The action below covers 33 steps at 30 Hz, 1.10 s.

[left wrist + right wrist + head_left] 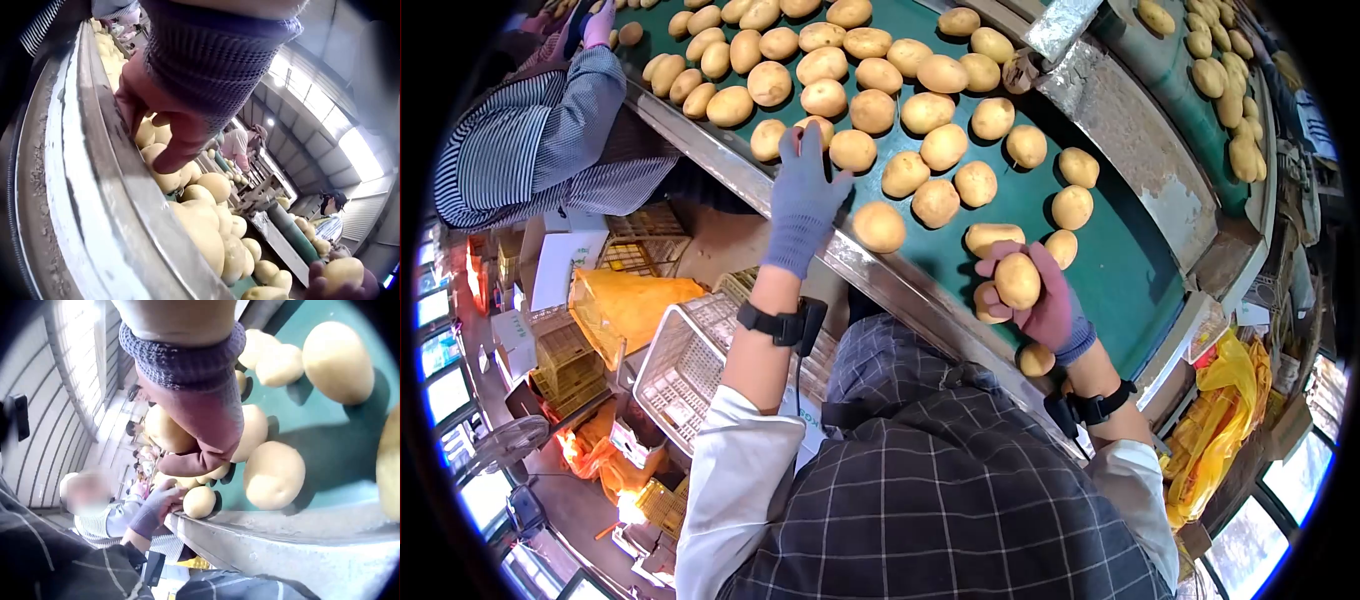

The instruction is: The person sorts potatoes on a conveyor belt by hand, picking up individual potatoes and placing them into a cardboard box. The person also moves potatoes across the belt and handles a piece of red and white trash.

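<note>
Many potatoes lie on a green conveyor belt (1115, 255) in front of me. My right hand (1050, 300), in a pink and grey knitted glove, grips one potato (1017, 281) above the belt's near corner. In the right wrist view that held potato (167, 430) shows between the palm and the bent fingers (187, 464). My left hand (805, 195), gloved alike, reaches over the metal edge with thumb and fingers spread. Its fingertips are right at a potato (818, 128), which they partly cover. The left wrist view shows the thumb (178, 156) against a potato (161, 178).
A metal rail (880, 275) borders the belt's near side. Another person (530, 140) in striped clothing works at the left. Below the rail stand a white plastic crate (675, 385) and an orange sack (630, 310). A second belt (1160, 90) with potatoes runs at the upper right.
</note>
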Tool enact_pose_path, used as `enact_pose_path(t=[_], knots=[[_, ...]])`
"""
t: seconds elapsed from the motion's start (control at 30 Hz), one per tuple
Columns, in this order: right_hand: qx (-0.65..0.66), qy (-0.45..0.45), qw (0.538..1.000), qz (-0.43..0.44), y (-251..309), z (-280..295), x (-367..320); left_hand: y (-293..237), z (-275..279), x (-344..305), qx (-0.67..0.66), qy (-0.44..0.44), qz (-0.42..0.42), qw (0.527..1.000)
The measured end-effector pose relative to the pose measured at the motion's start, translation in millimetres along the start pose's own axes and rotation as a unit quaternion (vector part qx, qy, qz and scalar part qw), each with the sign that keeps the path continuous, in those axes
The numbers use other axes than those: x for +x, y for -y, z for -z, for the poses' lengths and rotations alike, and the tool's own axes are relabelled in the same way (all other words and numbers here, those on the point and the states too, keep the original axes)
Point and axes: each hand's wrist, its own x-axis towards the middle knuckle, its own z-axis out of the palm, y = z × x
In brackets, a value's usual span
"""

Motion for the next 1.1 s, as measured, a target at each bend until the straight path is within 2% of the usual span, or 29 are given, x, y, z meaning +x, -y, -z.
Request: enact_pose_path(t=[0.03, 0.07, 0.17, 0.23, 0.33, 0.4, 0.53, 0.57, 0.6, 0.67, 0.73, 0.77, 0.87, 0.93, 1.0, 1.07, 1.1], knots=[[0.026, 0.017, 1.000, -0.001, 1, 7, -2, 10, 2, 10, 0.023, 0.048, 0.032, 0.998], [0.031, 0.014, 0.999, 0.009, 3, 11, -4, 28, -7, 20, 0.054, 0.021, 0.025, 0.998], [0.049, -0.002, 0.998, 0.027, -1, 16, -10, 72, 8, 62, 0.057, 0.052, 0.054, 0.996], [0.058, -0.019, 0.997, 0.038, -3, 21, -7, 88, 22, 82, 0.065, 0.051, 0.088, 0.993], [0.051, -0.050, 0.996, 0.059, -3, 17, -8, 100, 28, 85, 0.049, 0.040, 0.081, 0.995], [0.033, -0.084, 0.993, 0.075, -2, 18, -10, 91, 30, 70, 0.012, 0.000, 0.078, 0.997], [0.062, -0.114, 0.986, 0.109, 9, 29, -16, 64, 47, 24, -0.038, -0.119, -0.035, 0.992], [0.048, -0.115, 0.986, 0.113, 10, 32, -16, 49, 64, 11, -0.088, -0.063, 0.051, 0.993], [0.044, -0.118, 0.986, 0.111, 11, 31, -14, 49, 65, -5, -0.234, -0.062, 0.078, 0.967], [0.049, -0.118, 0.987, 0.095, 8, 25, -9, 58, 58, -41, -0.483, -0.057, 0.142, 0.862], [0.011, -0.125, 0.990, 0.072, 1, 13, -3, 33, 102, -76, -0.659, -0.074, 0.209, 0.719], [-0.012, -0.125, 0.990, 0.065, -3, 7, 0, 37, 117, -95, -0.666, -0.100, 0.212, 0.709], [-0.077, -0.133, 0.986, 0.059, -3, 6, -3, 37, 160, -146, -0.610, -0.345, 0.208, 0.683], [-0.070, -0.086, 0.993, 0.047, 4, 13, -4, 52, 199, -183, -0.542, -0.496, 0.143, 0.664], [-0.050, -0.101, 0.992, 0.048, 7, 18, -10, 69, 239, -214, -0.303, -0.644, 0.108, 0.694], [-0.065, -0.087, 0.992, 0.059, 4, 35, -18, 85, 270, -232, -0.086, -0.727, 0.150, 0.665], [-0.069, -0.086, 0.992, 0.061, 6, 34, -20, 127, 288, -247, -0.028, -0.687, 0.192, 0.701]])
